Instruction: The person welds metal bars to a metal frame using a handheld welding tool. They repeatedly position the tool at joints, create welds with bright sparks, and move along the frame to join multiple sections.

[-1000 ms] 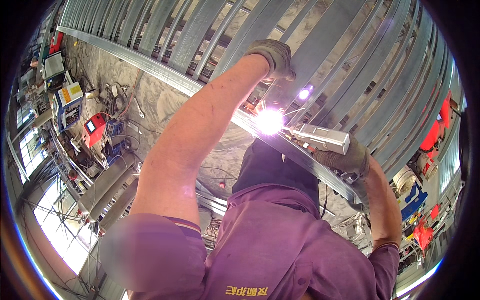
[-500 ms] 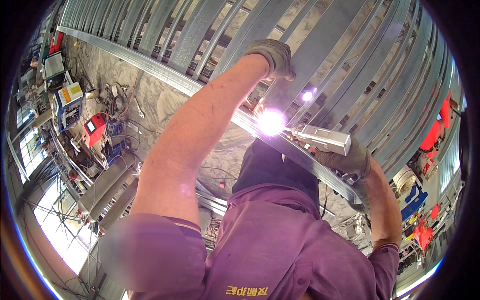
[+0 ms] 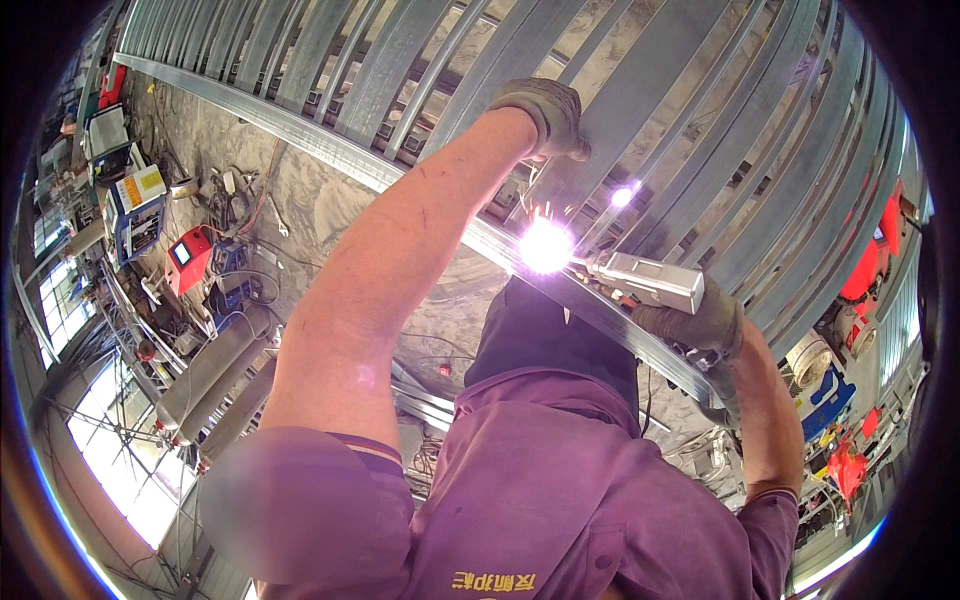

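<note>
My right hand (image 3: 695,325), in a grey-brown work glove, is wrapped round a silver, box-bodied welding torch (image 3: 655,281). From its nozzle comes a blinding arc (image 3: 546,246) with small sparks, right where a grey metal slat meets the long near rail (image 3: 330,150). The glare hides the joint itself. My left hand (image 3: 545,115), gloved the same way, reaches further out with its fingers curled over the wide metal slat (image 3: 610,125); the fingertips are partly hidden. A second violet-white glint (image 3: 622,196) shows on the slats beyond the arc.
Rows of parallel metal slats (image 3: 730,130) span the far side. At the left stand a red machine (image 3: 187,255) and a blue one (image 3: 137,205), with cables over the concrete floor (image 3: 320,200). Grey cylinders (image 3: 215,365) lie lower left. Blue and red items (image 3: 846,468) crowd the right.
The torch and its arc have shifted slightly to the right along the joint, and the glint beyond moved with them. My left hand keeps its place.
</note>
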The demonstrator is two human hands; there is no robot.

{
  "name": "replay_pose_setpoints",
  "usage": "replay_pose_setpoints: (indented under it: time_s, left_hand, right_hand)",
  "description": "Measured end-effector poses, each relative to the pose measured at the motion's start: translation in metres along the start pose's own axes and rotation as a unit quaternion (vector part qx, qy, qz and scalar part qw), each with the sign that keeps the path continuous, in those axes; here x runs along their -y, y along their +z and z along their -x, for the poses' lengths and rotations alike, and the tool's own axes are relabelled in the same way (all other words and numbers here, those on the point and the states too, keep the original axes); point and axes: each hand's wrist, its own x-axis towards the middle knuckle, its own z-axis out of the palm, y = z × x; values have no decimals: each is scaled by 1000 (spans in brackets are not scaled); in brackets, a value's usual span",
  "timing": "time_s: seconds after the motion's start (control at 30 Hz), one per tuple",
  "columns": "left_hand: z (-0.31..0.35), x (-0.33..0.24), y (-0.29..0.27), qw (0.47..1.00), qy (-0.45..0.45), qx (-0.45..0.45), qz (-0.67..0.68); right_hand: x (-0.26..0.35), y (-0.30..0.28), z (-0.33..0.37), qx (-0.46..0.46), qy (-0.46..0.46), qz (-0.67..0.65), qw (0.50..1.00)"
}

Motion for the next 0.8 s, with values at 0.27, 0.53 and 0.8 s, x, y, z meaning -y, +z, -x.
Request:
replay_pose_setpoints:
  time_s: [0.27,0.53,0.8]
  left_hand:
    - [-5,5,4,1000,22,-20,-5]
    - [-2,6,2,999,27,-18,-12]
    - [2,7,18,995,47,-88,-12]
  right_hand:
    - [1,7,8,-25,-32,14,999]
    - [11,31,52,-63,8,82,995]
    - [59,35,69,-90,-76,135,984]
